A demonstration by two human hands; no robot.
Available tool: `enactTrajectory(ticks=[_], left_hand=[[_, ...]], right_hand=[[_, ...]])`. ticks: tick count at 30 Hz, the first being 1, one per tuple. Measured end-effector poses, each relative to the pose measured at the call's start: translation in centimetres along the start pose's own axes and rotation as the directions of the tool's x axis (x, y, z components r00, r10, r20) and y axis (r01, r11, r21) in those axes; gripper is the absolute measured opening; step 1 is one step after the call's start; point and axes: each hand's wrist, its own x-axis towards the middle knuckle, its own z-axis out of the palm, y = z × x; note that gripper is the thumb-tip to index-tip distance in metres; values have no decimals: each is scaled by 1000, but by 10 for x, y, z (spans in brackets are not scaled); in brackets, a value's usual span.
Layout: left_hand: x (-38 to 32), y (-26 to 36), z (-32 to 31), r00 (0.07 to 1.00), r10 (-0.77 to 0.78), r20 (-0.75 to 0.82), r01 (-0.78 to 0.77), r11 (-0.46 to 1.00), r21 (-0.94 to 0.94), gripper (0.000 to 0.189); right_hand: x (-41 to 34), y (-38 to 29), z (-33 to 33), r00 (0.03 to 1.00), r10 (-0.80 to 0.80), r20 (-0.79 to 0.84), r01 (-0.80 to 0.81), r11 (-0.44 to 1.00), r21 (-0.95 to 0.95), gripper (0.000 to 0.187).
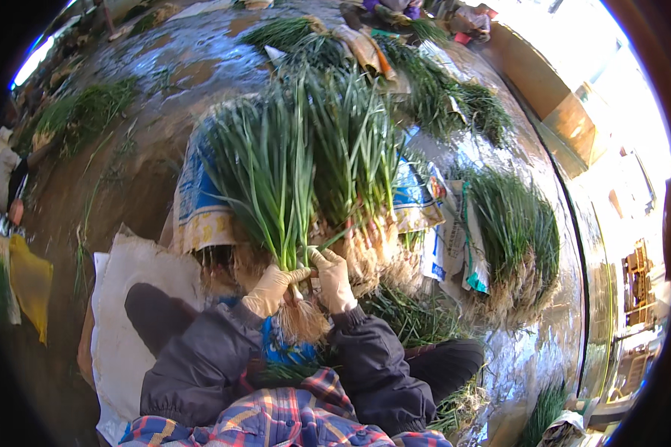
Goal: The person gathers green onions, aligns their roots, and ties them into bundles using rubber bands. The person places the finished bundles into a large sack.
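My left hand (273,289), in a pale rubber glove, grips a small bunch of green onions (282,240) low on the white stalks. The bunch stands upright, leaves pointing away from me and the stringy roots (303,323) hanging between my forearms. Against the right side of the same stalks, my gloved right hand (333,278) has its fingers curled and pinching; its exact hold is partly hidden. Just beyond lies a large pile of green onions (352,145) with reddish bulbs and matted roots, on a blue and white printed sack (201,207).
More onion bundles lie to the right (517,234) and ahead (425,84) on wet ground (201,61). Loose leaves (414,318) are strewn by my right leg. A white sheet (112,335) spreads at left, near a yellow bag (31,279). Other people (472,22) sit at the far end.
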Motion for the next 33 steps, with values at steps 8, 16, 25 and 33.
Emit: enactTrajectory(ticks=[8,16,25,33], left_hand=[[-53,24,-38,983,-140,116,151,984,-90,30],[-41,2,-30,996,-85,-27,82,991,-107,25],[-49,7,-62,959,-264,102,282,928,-244,24],[-62,22,-49,950,-217,226,278,917,-285,37]], right_hand=[[-2,3,-9,982,147,117,-135,985,-108,25],[-57,43,1,989,-20,144,90,860,-502,25],[-34,26,18,948,-319,7,270,792,-548,12],[-56,-13,-27,914,-404,44,173,290,-941,26]])
